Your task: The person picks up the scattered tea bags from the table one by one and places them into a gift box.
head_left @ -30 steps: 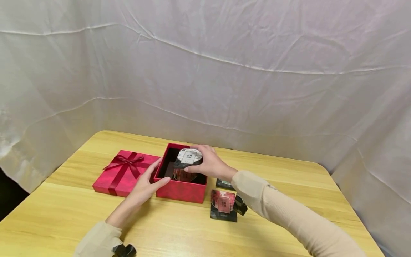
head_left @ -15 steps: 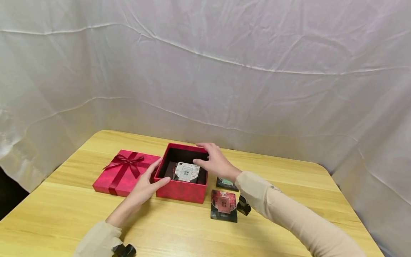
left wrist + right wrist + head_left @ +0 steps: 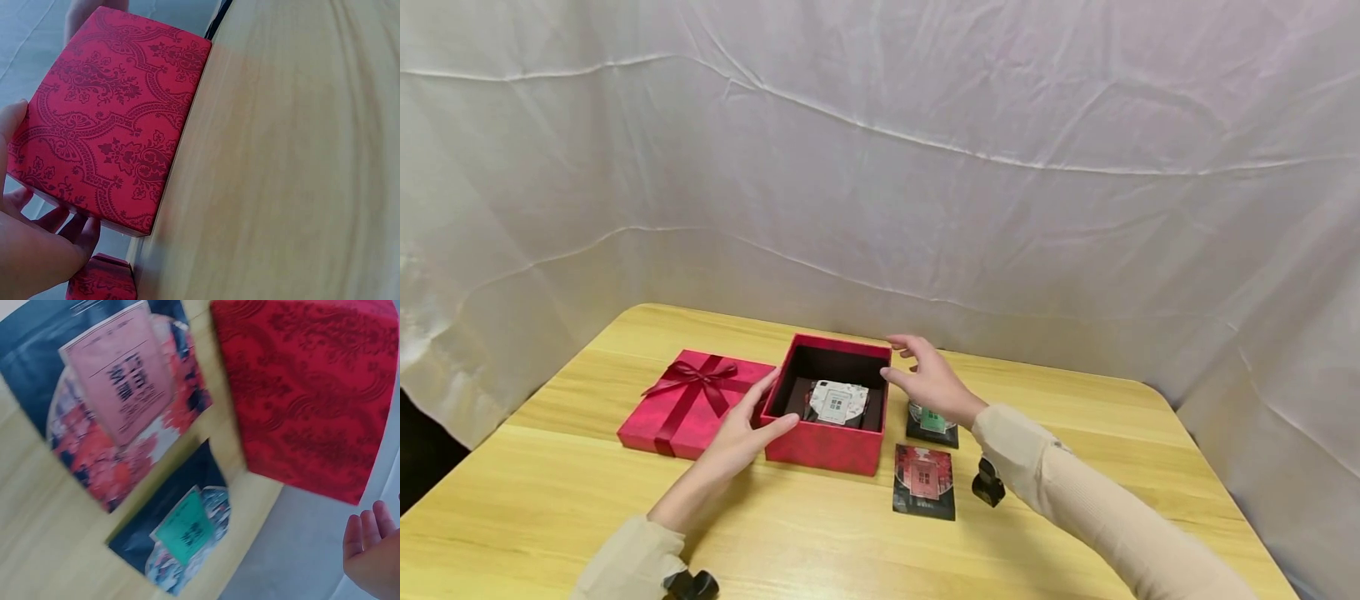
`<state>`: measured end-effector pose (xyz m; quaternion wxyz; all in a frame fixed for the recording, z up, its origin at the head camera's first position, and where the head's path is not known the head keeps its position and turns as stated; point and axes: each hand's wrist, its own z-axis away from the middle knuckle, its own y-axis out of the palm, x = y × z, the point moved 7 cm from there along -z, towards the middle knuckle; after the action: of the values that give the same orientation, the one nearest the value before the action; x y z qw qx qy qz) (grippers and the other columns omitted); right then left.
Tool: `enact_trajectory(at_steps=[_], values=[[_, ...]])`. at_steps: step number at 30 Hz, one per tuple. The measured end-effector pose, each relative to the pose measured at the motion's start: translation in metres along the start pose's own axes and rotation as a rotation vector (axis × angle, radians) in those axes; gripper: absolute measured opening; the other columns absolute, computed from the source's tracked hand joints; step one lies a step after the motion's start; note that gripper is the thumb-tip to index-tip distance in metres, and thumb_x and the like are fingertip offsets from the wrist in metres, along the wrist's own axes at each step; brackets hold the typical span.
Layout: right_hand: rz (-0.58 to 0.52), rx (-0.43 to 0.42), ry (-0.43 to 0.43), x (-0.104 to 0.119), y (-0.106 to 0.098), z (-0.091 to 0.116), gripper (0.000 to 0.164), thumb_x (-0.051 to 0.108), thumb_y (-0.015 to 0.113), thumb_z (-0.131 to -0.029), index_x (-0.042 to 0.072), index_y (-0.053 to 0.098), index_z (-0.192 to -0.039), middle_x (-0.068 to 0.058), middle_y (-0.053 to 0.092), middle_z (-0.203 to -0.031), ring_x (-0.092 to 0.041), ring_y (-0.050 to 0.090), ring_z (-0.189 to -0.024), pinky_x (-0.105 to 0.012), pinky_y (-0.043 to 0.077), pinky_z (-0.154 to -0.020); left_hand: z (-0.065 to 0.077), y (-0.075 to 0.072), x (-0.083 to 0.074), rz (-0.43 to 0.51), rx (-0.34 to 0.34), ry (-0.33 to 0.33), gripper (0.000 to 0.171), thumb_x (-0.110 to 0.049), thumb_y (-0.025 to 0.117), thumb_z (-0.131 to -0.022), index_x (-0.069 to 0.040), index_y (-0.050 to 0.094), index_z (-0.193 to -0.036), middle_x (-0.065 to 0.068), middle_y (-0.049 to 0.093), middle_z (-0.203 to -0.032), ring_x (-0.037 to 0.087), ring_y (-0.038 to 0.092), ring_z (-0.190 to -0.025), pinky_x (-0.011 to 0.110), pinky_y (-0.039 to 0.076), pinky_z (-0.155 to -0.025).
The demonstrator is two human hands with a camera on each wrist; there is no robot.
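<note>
Open red box (image 3: pixel 823 450) seen at centre of frame, stood on the tabletop (image 3: pixel 820 533); a pale-labelled sachet (image 3: pixel 838 403) is contained in it, lying on the floor of the box towards the near wall. The left hand (image 3: pixel 733 437) is spread wide and rested against the near left corner, thumb at the front rim, fingers along the left wall. The right hand (image 3: pixel 932 385) is held beside the right wall near its far end, loosely curved, with nothing held (contact with the rim cannot be told).

Right of the box, a green-labelled sachet (image 3: pixel 932 425) is partly covered by the right wrist; a red-labelled sachet (image 3: pixel 923 482) is laid nearer the bottom of the frame. The lid (image 3: pixel 651 421), tied with a bow (image 3: pixel 702 379), is set left of the box.

Step in hand judged to be the handling of sachets at the box. For good work, the corner should be kept steadied by the left hand; each sachet should be pinched by its edges, carried level over the rim, and released flat, clear of the walls
</note>
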<state>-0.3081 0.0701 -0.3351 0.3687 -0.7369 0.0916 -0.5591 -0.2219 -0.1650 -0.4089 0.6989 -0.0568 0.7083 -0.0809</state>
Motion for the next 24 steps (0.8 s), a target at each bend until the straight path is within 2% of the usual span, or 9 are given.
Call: enact_trajectory(at_steps=[8, 18, 24], values=[[-0.04, -0.003, 0.009, -0.025, -0.006, 0.014, 0.053, 0.016, 0.064, -0.093, 0.002, 0.045, -0.14, -0.019, 0.048, -0.137, -0.036, 0.044, -0.124, -0.052, 0.038, -0.099, 0.0, 0.0, 0.0, 0.007, 0.002, 0.0, 0.078, -0.026, 0.069, -0.09, -0.019, 0.025, -0.154, 0.016, 0.034, -0.151, 0.035, 0.031, -0.135, 0.057, 0.026, -0.106], [-0.146, 0.009, 0.054, -0.046, -0.008, 0.05, 0.052, 0.01, 0.065, -0.092, 0.001, 0.046, -0.139, -0.02, 0.051, -0.134, -0.038, 0.047, -0.123, -0.049, 0.039, -0.1, 0.0, 0.0, -0.001, 0.004, 0.005, -0.007, 0.078, -0.026, 0.068, -0.09, -0.02, 0.024, -0.154, 0.016, 0.033, -0.151, 0.035, 0.03, -0.135, 0.058, 0.027, -0.106], [-0.132, 0.053, 0.054, -0.053, -0.006, 0.073, 0.054, 0.011, 0.067, -0.09, -0.003, 0.046, -0.137, -0.022, 0.051, -0.136, -0.038, 0.047, -0.122, -0.052, 0.038, -0.1, 0.0, 0.0, -0.001, 0.011, 0.001, -0.005, 0.078, -0.025, 0.069, -0.09, -0.019, 0.025, -0.154, 0.017, 0.035, -0.149, 0.036, 0.034, -0.132, 0.055, 0.03, -0.104]])
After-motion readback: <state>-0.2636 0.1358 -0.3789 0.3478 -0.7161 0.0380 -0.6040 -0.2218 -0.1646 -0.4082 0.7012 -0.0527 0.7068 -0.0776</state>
